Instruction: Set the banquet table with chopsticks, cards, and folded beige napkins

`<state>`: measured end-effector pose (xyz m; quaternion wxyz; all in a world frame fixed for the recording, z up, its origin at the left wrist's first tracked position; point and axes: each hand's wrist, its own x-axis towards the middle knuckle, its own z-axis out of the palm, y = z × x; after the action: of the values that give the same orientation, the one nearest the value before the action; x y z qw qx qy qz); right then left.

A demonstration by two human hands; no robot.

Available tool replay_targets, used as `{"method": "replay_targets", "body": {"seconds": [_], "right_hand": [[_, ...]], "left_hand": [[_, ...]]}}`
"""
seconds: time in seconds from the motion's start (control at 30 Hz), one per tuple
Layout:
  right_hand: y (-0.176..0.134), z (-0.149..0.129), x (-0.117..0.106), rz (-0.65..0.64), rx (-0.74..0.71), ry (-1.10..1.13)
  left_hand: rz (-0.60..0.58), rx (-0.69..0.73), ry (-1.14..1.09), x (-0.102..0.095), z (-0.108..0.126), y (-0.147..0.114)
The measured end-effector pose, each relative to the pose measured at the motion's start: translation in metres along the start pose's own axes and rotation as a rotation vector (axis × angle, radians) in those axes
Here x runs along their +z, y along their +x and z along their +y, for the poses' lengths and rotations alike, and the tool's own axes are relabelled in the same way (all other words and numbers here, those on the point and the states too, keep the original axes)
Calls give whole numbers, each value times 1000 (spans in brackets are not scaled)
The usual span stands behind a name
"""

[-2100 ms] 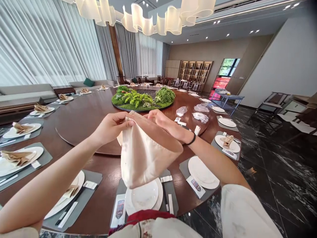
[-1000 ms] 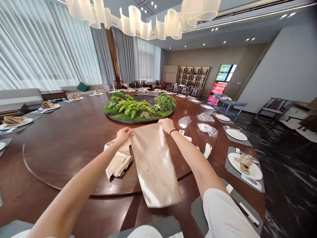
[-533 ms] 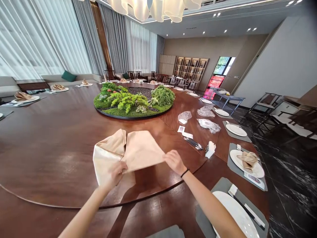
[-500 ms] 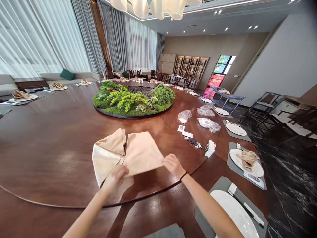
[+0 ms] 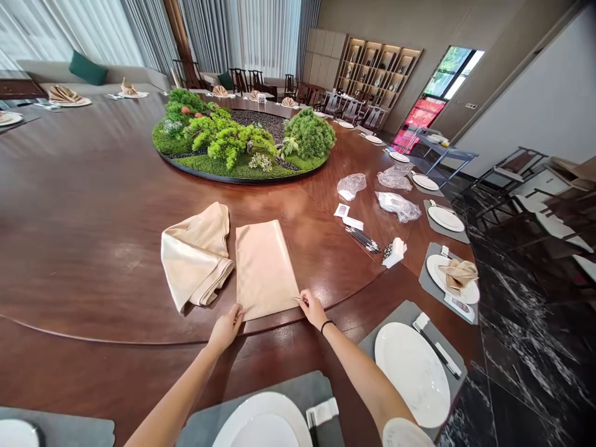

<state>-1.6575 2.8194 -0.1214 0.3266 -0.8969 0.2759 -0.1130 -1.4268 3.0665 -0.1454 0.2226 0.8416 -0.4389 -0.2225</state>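
Observation:
A beige cloth napkin (image 5: 264,267), folded into a rectangle, lies flat on the wooden round table (image 5: 116,273). My left hand (image 5: 226,326) pinches its near left corner. At the near right corner, my right hand (image 5: 313,308), with a dark band at the wrist, pinches the same napkin. Just left of it rests a loose pile of folded beige napkins (image 5: 198,257), touched by neither hand.
Plates (image 5: 412,366) on grey placemats ring the table edge. To the right are plastic bags (image 5: 398,206), a bundle of chopsticks (image 5: 363,239) and a white box (image 5: 393,252). A mossy miniature garden (image 5: 242,139) fills the table's middle.
The napkin under my hands has come down flat and apart from the pile, its near edge drawn towards me. My left hand has moved off the pile's edge. The view has tilted downward.

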Motion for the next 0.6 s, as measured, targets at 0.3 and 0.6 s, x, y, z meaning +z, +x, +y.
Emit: {"method": "replay_targets", "body": {"seconds": [0.3, 0.6], "right_hand": [[11, -42, 52, -142, -502, -346], [24, 33, 20, -107, -585, -534]], "left_hand": [[127, 188, 218, 4, 5, 22], [92, 437, 583, -1, 7, 21]]}}
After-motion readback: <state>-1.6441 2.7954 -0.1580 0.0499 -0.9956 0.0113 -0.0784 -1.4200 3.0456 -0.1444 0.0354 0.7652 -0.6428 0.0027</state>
